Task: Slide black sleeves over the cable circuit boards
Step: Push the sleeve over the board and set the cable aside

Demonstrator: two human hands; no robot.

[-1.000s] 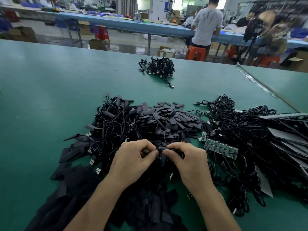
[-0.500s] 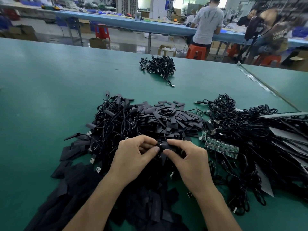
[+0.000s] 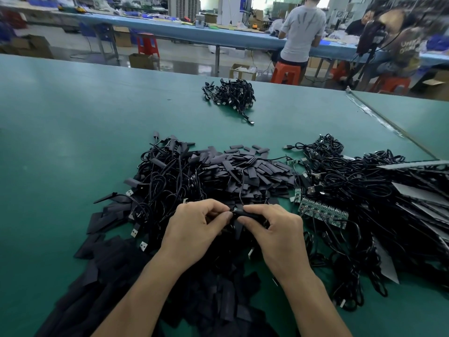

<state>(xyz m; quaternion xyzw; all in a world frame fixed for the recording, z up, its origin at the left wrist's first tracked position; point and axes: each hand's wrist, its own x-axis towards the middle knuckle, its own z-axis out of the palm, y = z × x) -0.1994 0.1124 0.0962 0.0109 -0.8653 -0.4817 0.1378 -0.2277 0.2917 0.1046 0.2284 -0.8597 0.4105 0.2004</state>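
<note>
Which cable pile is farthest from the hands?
The small cable bundle, alone at the far middle of the green table. The left cable pile and right cable pile both lie in the near clutter.

A green-topped table (image 3: 73, 132) fills the foreground of a factory hall. Beyond it, across a glossy grey floor (image 3: 184, 62), runs a long blue bench (image 3: 170, 32) strewn with goods. A person in a grey T-shirt (image 3: 301, 27) works at it, back to the camera, an orange stool (image 3: 286, 74) beneath. Other workers (image 3: 408, 45) sit at far right. A red stool (image 3: 147, 46) and cardboard boxes (image 3: 142, 60) stand on the floor. Pale light glows from openings (image 3: 209, 1) at the rear.
</note>
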